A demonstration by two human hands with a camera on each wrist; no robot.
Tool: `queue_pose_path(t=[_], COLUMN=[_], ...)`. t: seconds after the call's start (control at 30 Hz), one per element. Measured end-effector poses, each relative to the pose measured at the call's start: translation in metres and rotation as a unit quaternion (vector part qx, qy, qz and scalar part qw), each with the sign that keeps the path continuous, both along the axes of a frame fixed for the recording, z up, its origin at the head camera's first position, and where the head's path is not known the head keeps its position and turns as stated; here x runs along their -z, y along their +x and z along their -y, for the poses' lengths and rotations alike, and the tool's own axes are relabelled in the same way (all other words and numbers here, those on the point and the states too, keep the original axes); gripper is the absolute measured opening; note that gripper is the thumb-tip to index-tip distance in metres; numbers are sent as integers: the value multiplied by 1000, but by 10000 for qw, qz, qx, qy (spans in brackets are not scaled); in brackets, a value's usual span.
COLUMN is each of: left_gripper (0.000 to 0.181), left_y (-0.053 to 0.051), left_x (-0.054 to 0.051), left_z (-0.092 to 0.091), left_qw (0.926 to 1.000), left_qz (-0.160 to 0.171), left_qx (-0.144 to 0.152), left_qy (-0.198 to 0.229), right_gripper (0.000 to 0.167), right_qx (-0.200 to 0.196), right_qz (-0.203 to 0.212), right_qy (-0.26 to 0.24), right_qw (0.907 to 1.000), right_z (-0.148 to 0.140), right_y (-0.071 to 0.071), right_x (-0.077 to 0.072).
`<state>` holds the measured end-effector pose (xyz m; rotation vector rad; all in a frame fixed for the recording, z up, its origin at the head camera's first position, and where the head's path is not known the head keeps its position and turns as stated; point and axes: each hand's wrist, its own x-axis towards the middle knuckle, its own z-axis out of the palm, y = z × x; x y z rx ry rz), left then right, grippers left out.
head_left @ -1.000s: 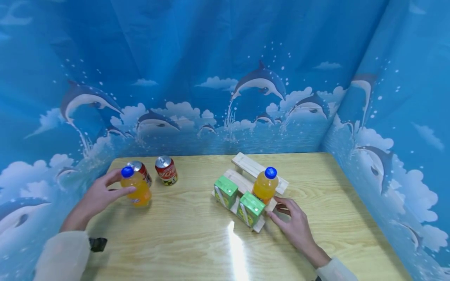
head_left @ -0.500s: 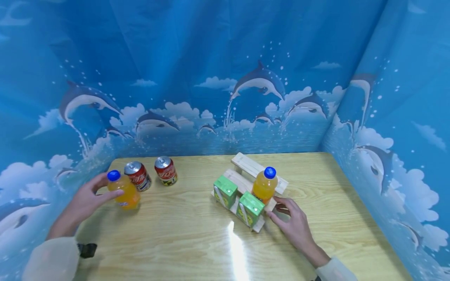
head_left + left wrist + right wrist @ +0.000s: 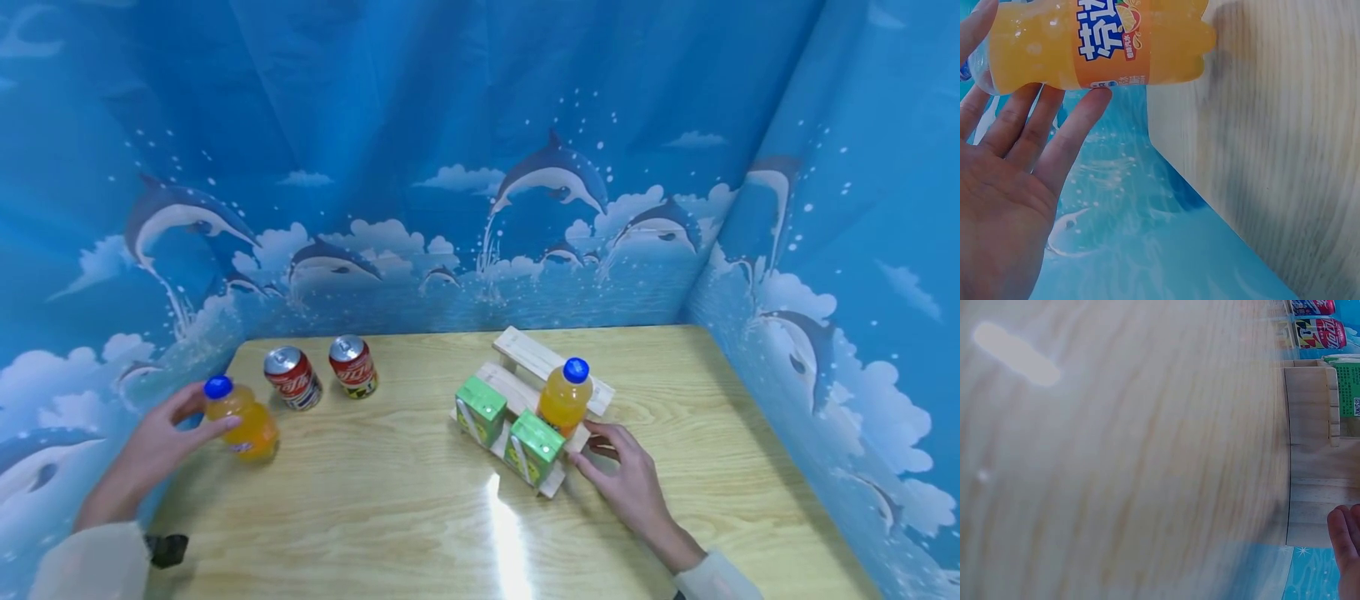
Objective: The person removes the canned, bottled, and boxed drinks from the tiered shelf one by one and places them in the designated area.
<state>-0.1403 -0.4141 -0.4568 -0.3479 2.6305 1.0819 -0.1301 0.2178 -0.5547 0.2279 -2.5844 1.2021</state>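
My left hand (image 3: 159, 440) holds an orange soda bottle (image 3: 253, 429) with a blue cap at the left of the table, thumb on the near side. In the left wrist view that bottle (image 3: 1035, 40) shows its orange label, with fingers along its side; whether its base touches the table I cannot tell. My right hand (image 3: 628, 482) grips the right end of a stepped wooden rack (image 3: 512, 385) between thumb and fingers. In the rack stand two green drink cartons (image 3: 534, 448) in front and another orange soda bottle (image 3: 564, 404) behind the right one.
Two red soda cans, the left can (image 3: 292, 382) and the right can (image 3: 353, 368), stand upright at the back left. A blue dolphin-print curtain (image 3: 420, 167) encloses the back and sides of the wooden table (image 3: 390, 500).
My left hand has moved left and toward me with the soda bottle, away from the cans, and the left can shows fully. My right hand and the rack stay in place.
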Motion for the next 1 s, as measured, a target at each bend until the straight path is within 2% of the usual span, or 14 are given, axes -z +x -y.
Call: queue_pose_path(t=[0.17,0.47,0.73,0.87,1.0], left_gripper=[114,112,115,112,106], left_y=[1,3,4,6,8], left_x=[2,8,9,11,14], left_z=[4,8,8,8,10], left_qw=[9999,9999,9995,9996,9998], left_qz=[104,149,298,258,137], left_qx=[-81,-25,-98,-109,13], left_qy=[-32,-27,-4,35,166], right_gripper=[51,51,51,51,51], right_qx=[-26,-52,-37,-38,-25], right_qz=[21,-109,-100,-80,-28], right_qy=[-20,9,33,40,50], right_qw=[10000,9999,9999,10000,10000], right_z=[0,0,-1,-1,-1], right_y=[0,0,0,0,0], right_x=[-1,0,0,0,0])
